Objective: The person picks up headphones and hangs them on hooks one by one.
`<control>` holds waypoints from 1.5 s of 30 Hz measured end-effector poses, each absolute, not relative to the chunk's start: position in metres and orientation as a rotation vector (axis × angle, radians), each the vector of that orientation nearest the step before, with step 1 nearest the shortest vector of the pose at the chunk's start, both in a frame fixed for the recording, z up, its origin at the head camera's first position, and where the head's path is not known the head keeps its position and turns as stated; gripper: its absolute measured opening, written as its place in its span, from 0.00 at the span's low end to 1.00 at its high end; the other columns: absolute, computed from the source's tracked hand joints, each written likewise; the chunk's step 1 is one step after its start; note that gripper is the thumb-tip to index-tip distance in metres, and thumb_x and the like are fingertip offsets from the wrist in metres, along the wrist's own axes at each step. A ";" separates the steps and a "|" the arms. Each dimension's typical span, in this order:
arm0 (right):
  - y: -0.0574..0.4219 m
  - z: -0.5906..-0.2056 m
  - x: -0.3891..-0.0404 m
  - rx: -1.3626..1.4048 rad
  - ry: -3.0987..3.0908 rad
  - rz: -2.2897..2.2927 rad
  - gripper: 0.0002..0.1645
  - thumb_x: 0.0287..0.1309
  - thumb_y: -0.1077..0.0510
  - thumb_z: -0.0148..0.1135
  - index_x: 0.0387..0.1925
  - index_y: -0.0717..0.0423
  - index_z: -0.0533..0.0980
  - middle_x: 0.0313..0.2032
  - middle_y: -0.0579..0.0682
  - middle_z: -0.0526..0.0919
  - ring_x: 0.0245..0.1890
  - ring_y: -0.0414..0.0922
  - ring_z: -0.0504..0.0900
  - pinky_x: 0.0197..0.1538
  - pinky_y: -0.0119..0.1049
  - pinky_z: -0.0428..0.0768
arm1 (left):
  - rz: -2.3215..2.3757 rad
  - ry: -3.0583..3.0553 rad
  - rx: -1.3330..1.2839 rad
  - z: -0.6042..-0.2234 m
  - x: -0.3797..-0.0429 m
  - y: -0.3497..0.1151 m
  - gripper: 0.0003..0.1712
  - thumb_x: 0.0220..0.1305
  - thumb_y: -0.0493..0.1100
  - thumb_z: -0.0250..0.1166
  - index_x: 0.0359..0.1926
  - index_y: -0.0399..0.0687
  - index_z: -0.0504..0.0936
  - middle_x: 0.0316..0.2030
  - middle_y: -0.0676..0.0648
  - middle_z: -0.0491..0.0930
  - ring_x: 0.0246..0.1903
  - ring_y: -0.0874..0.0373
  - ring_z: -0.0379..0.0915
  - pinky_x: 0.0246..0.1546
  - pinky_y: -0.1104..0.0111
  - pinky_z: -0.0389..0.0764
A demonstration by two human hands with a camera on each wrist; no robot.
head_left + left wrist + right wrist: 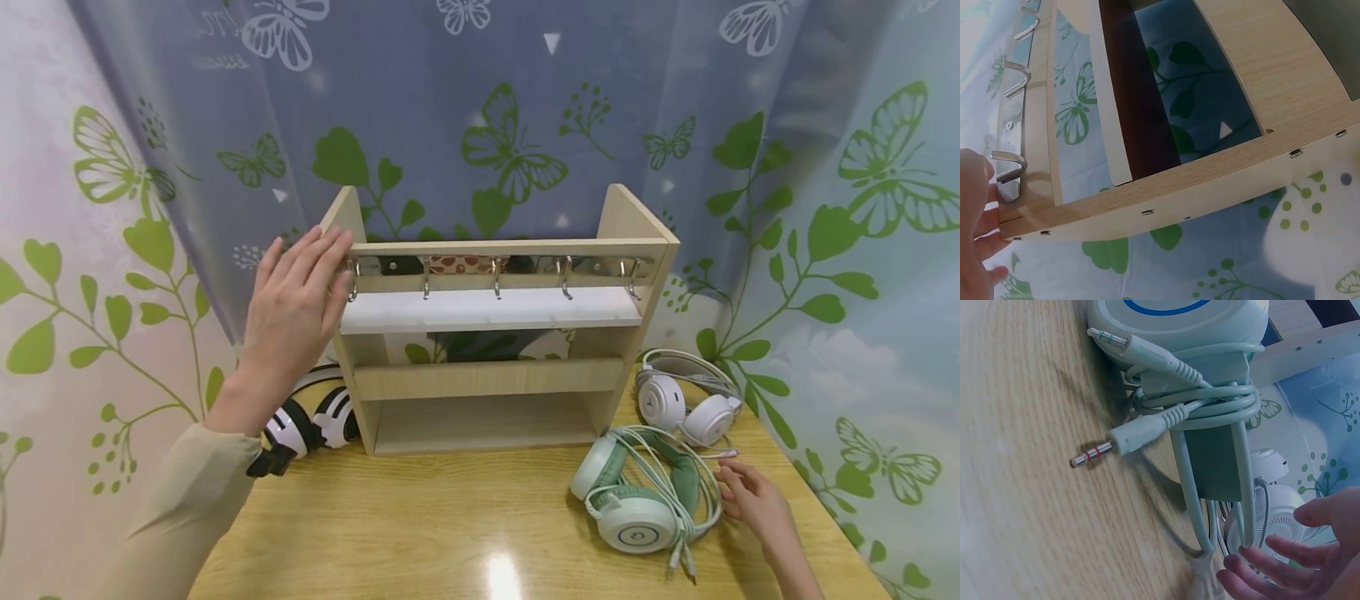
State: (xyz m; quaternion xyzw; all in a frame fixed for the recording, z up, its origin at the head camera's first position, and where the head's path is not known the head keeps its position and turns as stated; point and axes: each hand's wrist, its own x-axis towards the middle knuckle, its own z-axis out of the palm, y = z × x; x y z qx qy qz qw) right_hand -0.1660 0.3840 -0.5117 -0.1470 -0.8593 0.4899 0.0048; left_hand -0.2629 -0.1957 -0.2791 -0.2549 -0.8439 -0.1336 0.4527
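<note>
A light wooden rack (487, 377) with a row of metal hooks (497, 279) stands upright on the table. My left hand (296, 312) rests against its upper left corner, fingers extended along the side panel and thumb near the end hook. In the left wrist view, the fingers (988, 247) overlap the panel's end. To the front right lies a mint-green headset (637, 521), its cable bundled around the headband. My right hand (757, 504) is just right of it, fingers loosely spread and empty, fingertips close to the cable loops (1244, 506). Two cable plugs (1147, 428) stick out.
A white headset (686, 408) lies behind the green one, beside the rack's right side. On the left, a black-and-white headset (307, 425) is partly hidden by my left arm. Patterned curtains (525, 108) surround the wooden table (420, 517) at the back and sides.
</note>
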 end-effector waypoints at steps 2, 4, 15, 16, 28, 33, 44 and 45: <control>0.384 -0.512 -0.166 -0.483 -2.697 1.540 0.33 0.80 0.53 0.41 0.69 0.79 0.58 0.57 0.73 0.78 0.32 0.25 0.80 0.38 0.32 0.86 | -0.338 -2.083 -0.627 -0.279 -0.263 -0.195 0.26 0.77 0.45 0.54 0.71 0.44 0.72 0.68 0.41 0.73 0.71 0.44 0.63 0.77 0.50 0.48; 0.385 -0.512 -0.167 -0.496 -2.705 1.537 0.33 0.79 0.53 0.42 0.69 0.79 0.58 0.55 0.73 0.79 0.31 0.26 0.80 0.37 0.32 0.86 | -0.347 -2.078 -0.626 -0.280 -0.263 -0.195 0.25 0.77 0.45 0.54 0.71 0.45 0.72 0.68 0.41 0.73 0.71 0.45 0.63 0.77 0.50 0.48; 0.385 -0.519 -0.167 -0.496 -2.740 1.511 0.33 0.78 0.53 0.45 0.68 0.80 0.58 0.52 0.74 0.80 0.28 0.31 0.81 0.34 0.33 0.85 | -0.372 -2.051 -0.623 -0.280 -0.263 -0.194 0.24 0.76 0.44 0.56 0.69 0.45 0.74 0.67 0.42 0.75 0.70 0.46 0.65 0.76 0.49 0.49; 0.385 -0.520 -0.167 -0.499 -2.745 1.500 0.33 0.78 0.53 0.46 0.68 0.79 0.59 0.51 0.73 0.81 0.28 0.31 0.80 0.34 0.33 0.85 | -0.372 -2.049 -0.623 -0.280 -0.263 -0.194 0.24 0.76 0.44 0.56 0.69 0.45 0.74 0.67 0.42 0.75 0.70 0.46 0.65 0.76 0.48 0.49; 0.385 -0.524 -0.170 -0.532 -2.786 1.532 0.36 0.77 0.51 0.47 0.66 0.83 0.60 0.57 0.76 0.76 0.38 0.41 0.85 0.37 0.38 0.87 | -0.380 -2.044 -0.617 -0.280 -0.262 -0.193 0.24 0.76 0.44 0.56 0.68 0.45 0.75 0.66 0.42 0.75 0.70 0.46 0.65 0.76 0.48 0.49; 0.383 -0.527 -0.171 -0.536 -2.764 1.579 0.34 0.75 0.56 0.50 0.65 0.84 0.61 0.56 0.78 0.76 0.38 0.42 0.83 0.38 0.39 0.87 | -0.379 -2.049 -0.612 -0.280 -0.263 -0.193 0.24 0.76 0.45 0.55 0.68 0.45 0.75 0.67 0.42 0.75 0.70 0.45 0.66 0.76 0.48 0.48; 0.379 -0.525 -0.166 -0.502 -2.758 1.497 0.29 0.74 0.60 0.49 0.64 0.82 0.61 0.54 0.80 0.75 0.33 0.35 0.79 0.35 0.34 0.85 | -0.383 -2.042 -0.610 -0.280 -0.262 -0.193 0.23 0.76 0.44 0.56 0.68 0.45 0.76 0.66 0.42 0.76 0.69 0.45 0.66 0.76 0.47 0.49; 0.378 -0.525 -0.165 -0.509 -2.756 1.496 0.29 0.74 0.60 0.48 0.64 0.81 0.60 0.53 0.80 0.76 0.32 0.34 0.79 0.34 0.33 0.84 | -0.384 -2.041 -0.610 -0.280 -0.262 -0.192 0.23 0.76 0.44 0.56 0.68 0.45 0.76 0.66 0.42 0.76 0.69 0.45 0.66 0.76 0.47 0.49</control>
